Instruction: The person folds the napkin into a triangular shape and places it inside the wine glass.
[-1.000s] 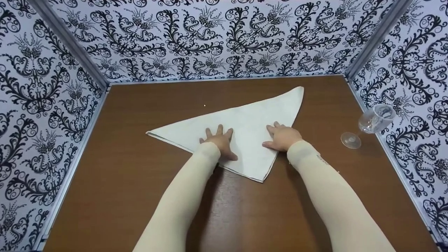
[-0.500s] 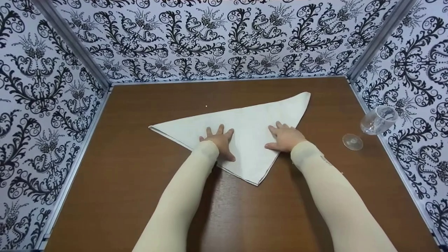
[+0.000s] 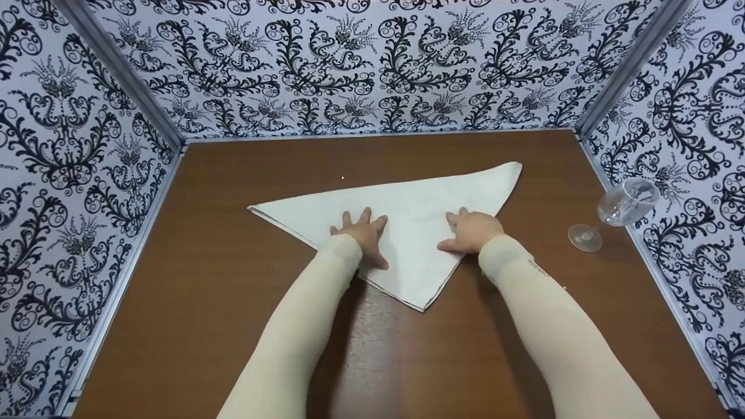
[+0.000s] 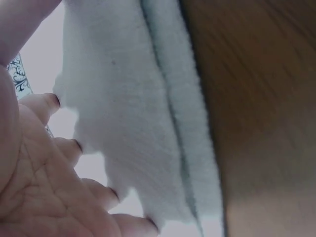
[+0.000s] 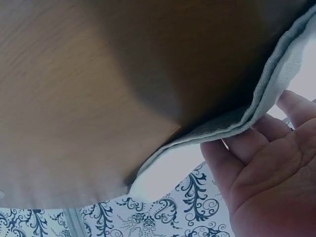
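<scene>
Left hand [image 3: 361, 237] released, fingers splayed on folded white cloth [image 3: 411, 212]; right hand [image 3: 472, 230] likewise released, resting on it. Cloth lies beneath both hands on worktop [image 3: 204, 302]. Wine glass [image 3: 620, 207] stands right of right hand.

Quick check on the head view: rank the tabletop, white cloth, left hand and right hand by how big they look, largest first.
1. Tabletop
2. White cloth
3. Left hand and right hand: they look too alike to rank, each far smaller than the cloth.
</scene>
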Available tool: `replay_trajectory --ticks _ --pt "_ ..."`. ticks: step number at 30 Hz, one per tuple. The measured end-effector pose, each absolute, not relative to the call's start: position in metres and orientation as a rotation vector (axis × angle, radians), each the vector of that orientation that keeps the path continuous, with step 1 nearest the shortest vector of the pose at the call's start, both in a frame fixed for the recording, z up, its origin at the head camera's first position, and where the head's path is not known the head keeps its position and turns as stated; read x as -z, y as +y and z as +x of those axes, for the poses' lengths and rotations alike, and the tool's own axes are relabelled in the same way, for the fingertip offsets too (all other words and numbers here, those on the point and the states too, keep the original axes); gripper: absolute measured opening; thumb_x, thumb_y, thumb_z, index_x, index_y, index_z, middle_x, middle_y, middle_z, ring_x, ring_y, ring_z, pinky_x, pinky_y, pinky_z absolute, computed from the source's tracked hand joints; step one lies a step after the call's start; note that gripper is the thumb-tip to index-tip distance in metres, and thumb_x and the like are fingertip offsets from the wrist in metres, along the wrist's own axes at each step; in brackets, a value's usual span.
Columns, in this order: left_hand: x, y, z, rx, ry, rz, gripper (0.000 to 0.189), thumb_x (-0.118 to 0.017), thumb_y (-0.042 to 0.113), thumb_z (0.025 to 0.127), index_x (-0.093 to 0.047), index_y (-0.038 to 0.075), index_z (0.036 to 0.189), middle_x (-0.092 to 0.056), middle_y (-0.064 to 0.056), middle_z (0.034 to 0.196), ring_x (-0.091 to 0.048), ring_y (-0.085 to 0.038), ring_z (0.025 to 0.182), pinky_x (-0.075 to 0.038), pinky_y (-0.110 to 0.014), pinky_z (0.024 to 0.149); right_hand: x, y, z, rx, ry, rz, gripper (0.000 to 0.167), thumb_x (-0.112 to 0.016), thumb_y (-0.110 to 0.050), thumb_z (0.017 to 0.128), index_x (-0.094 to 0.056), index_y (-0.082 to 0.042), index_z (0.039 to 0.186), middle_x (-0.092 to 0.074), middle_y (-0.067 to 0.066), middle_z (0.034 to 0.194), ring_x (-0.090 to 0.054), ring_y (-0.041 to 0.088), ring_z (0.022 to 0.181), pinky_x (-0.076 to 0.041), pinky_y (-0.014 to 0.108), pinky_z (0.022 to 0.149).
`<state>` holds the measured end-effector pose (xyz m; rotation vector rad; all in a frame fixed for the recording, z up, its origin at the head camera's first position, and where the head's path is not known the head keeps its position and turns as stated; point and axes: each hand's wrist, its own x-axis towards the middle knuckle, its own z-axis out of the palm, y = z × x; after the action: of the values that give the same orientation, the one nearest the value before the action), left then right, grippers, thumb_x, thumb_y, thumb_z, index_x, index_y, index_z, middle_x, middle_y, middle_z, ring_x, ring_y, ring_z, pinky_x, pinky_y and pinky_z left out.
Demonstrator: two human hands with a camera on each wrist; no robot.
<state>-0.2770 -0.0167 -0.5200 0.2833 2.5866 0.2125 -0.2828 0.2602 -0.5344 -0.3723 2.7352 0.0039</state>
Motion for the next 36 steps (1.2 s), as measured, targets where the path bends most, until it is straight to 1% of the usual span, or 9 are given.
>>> replay_trajectory --ticks 5,8,11,15,19,21,24,30,36 --pt "0.521 -0.005 -0.271 -0.173 2.594 0.287 0.109 -0.083 0.055 0.083 -0.021 0.03 0.17 -0.003 -0.017 0.178 -0.004 -0.059 0.159 -0.024 -0.076 0.121 0.539 0.259 -0.285 -0.019 2.74 -0.363 0.095 -0.06 -0.069 0.096 -0.037 -0.005 0.163 -0.037 0.031 0.164 -0.042 0.048 0.149 -0.043 0.058 0.118" --pt "0.522 -0.004 -0.268 -0.203 2.564 0.268 0.11 -0.08 0.058 0.085 -0.017 0.031 0.17 -0.001 -0.016 0.178 -0.002 -0.059 0.159 -0.025 -0.076 0.121 0.541 0.259 -0.285 -0.039 2.747 -0.373 0.096 -0.058 -0.071 0.096 -0.037 -0.005 0.163 -0.038 0.032 0.163 -0.045 0.048 0.148 -0.048 0.058 0.114" --pt "0.521 -0.007 -0.267 -0.221 2.557 0.237 0.114 -0.081 0.063 0.083 -0.015 0.035 0.17 0.002 -0.012 0.179 0.002 -0.056 0.16 -0.022 -0.074 0.123 0.542 0.259 -0.285 -0.042 2.766 -0.409 0.094 -0.058 -0.07 0.097 -0.04 -0.003 0.161 -0.042 0.031 0.161 -0.045 0.047 0.149 -0.049 0.058 0.112" --pt "0.52 -0.013 -0.267 -0.252 2.569 0.236 0.114 -0.084 0.06 0.081 -0.016 0.035 0.17 0.001 -0.01 0.179 0.002 -0.055 0.161 -0.02 -0.074 0.124 0.544 0.262 -0.285 0.055 2.782 -0.423 0.093 -0.061 -0.066 0.097 -0.039 -0.002 0.161 -0.037 0.03 0.165 -0.034 0.049 0.155 -0.036 0.062 0.122" --pt "0.518 -0.016 -0.266 -0.281 2.564 0.252 0.115 -0.085 0.059 0.081 -0.016 0.035 0.17 0.001 -0.011 0.179 0.003 -0.055 0.16 -0.019 -0.074 0.124 0.551 0.269 -0.282 0.179 2.754 -0.398 0.097 -0.058 -0.065 0.099 -0.025 -0.005 0.167 -0.015 0.032 0.172 -0.018 0.056 0.157 -0.021 0.069 0.126" --pt "0.517 -0.017 -0.266 -0.292 2.561 0.26 0.115 -0.085 0.058 0.081 -0.016 0.034 0.17 0.002 -0.012 0.179 0.003 -0.056 0.16 -0.018 -0.075 0.124 0.554 0.271 -0.28 0.209 2.741 -0.392 0.098 -0.055 -0.066 0.1 -0.019 -0.007 0.169 -0.009 0.031 0.173 -0.013 0.057 0.158 -0.017 0.069 0.127" --pt "0.517 -0.018 -0.266 -0.292 2.571 0.266 0.115 -0.086 0.057 0.081 -0.017 0.034 0.17 0.001 -0.012 0.179 0.003 -0.056 0.16 -0.017 -0.075 0.123 0.557 0.271 -0.276 0.227 2.744 -0.394 0.098 -0.052 -0.067 0.101 -0.016 -0.007 0.169 -0.007 0.032 0.173 -0.011 0.058 0.158 -0.015 0.07 0.127" --pt "0.521 -0.019 -0.267 -0.267 2.567 0.258 0.115 -0.086 0.056 0.081 -0.016 0.035 0.17 0.002 -0.011 0.179 0.003 -0.055 0.16 -0.017 -0.076 0.123 0.553 0.264 -0.27 0.218 2.718 -0.344 0.101 -0.052 -0.069 0.1 -0.015 -0.006 0.169 -0.007 0.033 0.173 -0.011 0.059 0.157 -0.016 0.069 0.127" --pt "0.518 -0.019 -0.267 -0.267 2.561 0.264 0.117 -0.086 0.057 0.081 -0.014 0.035 0.17 0.003 -0.011 0.179 0.004 -0.056 0.16 -0.017 -0.075 0.124 0.545 0.264 -0.272 0.21 2.731 -0.322 0.105 -0.062 -0.07 0.094 -0.022 -0.006 0.168 -0.014 0.033 0.172 -0.018 0.06 0.156 -0.026 0.068 0.125"
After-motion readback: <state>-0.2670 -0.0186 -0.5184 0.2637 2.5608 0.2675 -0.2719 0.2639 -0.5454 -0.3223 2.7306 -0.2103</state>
